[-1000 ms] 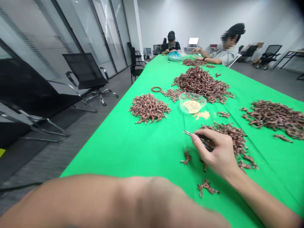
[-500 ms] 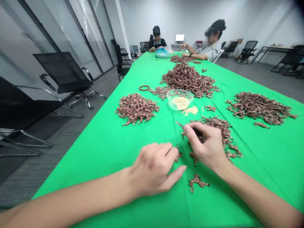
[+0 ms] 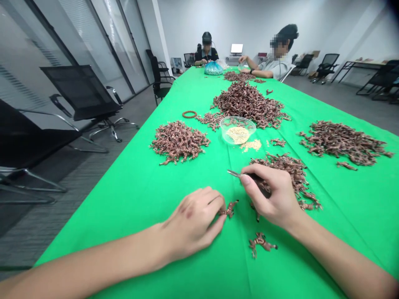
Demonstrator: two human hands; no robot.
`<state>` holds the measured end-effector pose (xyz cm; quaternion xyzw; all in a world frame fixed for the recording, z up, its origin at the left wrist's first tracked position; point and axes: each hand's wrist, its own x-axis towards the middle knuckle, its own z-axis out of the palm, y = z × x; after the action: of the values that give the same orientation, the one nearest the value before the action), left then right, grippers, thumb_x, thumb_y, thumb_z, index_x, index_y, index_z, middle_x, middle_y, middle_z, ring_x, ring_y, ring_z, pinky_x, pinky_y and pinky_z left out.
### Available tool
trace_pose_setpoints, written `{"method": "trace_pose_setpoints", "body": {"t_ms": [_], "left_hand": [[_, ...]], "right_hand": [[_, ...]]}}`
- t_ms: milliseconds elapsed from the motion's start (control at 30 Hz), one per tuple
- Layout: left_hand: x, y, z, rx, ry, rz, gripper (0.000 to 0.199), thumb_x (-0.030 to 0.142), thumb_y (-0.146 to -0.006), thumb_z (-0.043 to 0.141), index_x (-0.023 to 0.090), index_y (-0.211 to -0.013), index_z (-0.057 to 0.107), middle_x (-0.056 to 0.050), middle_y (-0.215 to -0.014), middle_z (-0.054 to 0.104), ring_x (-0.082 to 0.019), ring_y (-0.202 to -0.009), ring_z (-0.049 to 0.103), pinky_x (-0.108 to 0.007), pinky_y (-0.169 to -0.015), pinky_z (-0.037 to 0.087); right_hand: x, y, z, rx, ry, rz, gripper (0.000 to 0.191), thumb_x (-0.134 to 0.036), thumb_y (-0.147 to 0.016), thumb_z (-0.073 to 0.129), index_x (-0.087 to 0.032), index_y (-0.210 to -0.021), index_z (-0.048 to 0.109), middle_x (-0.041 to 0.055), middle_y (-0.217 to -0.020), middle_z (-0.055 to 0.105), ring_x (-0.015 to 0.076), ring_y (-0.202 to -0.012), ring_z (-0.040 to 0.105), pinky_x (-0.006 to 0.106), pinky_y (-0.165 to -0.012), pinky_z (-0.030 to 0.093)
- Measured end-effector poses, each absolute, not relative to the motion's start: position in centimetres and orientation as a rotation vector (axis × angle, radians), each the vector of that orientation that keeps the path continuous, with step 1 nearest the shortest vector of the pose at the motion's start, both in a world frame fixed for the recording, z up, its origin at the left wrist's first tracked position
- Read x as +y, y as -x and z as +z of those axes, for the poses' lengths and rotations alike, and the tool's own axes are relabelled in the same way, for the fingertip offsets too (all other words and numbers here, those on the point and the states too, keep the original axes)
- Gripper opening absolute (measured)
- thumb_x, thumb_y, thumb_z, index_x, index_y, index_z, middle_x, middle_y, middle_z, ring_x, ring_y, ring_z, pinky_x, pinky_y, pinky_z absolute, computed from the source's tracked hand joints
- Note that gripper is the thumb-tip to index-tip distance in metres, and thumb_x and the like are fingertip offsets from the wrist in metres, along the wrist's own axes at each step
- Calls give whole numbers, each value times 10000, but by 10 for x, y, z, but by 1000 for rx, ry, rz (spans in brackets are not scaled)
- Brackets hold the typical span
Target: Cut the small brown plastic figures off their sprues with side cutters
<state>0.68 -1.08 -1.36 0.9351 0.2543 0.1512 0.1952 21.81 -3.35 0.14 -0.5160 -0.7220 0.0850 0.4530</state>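
The left hand (image 3: 191,224) lies low, forearm stretched across the green worktop (image 3: 131,216), its grip pressed together on a small copper piece (image 3: 230,209). The right hand (image 3: 271,193), wrist angled down, pinches tweezers (image 3: 246,176) in a closed grip, tips pointing left, near that piece.

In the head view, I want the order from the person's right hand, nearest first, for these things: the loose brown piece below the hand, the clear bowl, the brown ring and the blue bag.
From the right hand:
1. Loose copper-brown piece: just below the hand.
2. Clear plastic bowl: ahead, slightly left.
3. Brown ring: farther ahead, on the left.
4. Blue plastic bag: farthest, straight ahead.
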Motion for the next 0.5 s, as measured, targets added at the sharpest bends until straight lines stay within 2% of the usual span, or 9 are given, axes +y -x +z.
{"method": "trace_pose_setpoints", "body": {"t_ms": [100,200,300,500], "left_hand": [[-13,2,-13,686,-2390,491,114,209,-923,546,150,-946,641,-71,-959,697,-208,-918,630,-338,-841,476],[-14,5,-11,799,-2094,499,73,219,-891,622,169,-923,665,-23,-897,717,-165,-840,664,-291,-792,501],[-12,5,-8,858,-1784,502,111,235,-857,676,160,-940,665,-20,-929,714,-147,-824,676,-258,-765,538],[-5,7,-11,728,-1465,560,199,258,-818,739,123,-950,674,-56,-962,689,-167,-895,656,-292,-839,550]], "right_hand": [[-33,-218,1,-1769,1309,224,178,-314,-905,589,-158,-869,666,-23,-649,607,80,-541,527,227,-549,407],[-31,-219,-1,-1814,1379,225,229,-370,-888,627,-159,-964,677,15,-785,677,117,-664,610,251,-637,462],[-31,-219,-4,-1872,1387,204,311,-413,-876,646,-154,-1047,667,51,-877,695,158,-764,645,287,-707,496],[-36,-216,-4,-1927,1228,85,200,-334,-897,605,-160,-988,638,88,-953,673,184,-862,648,315,-777,526]]}}
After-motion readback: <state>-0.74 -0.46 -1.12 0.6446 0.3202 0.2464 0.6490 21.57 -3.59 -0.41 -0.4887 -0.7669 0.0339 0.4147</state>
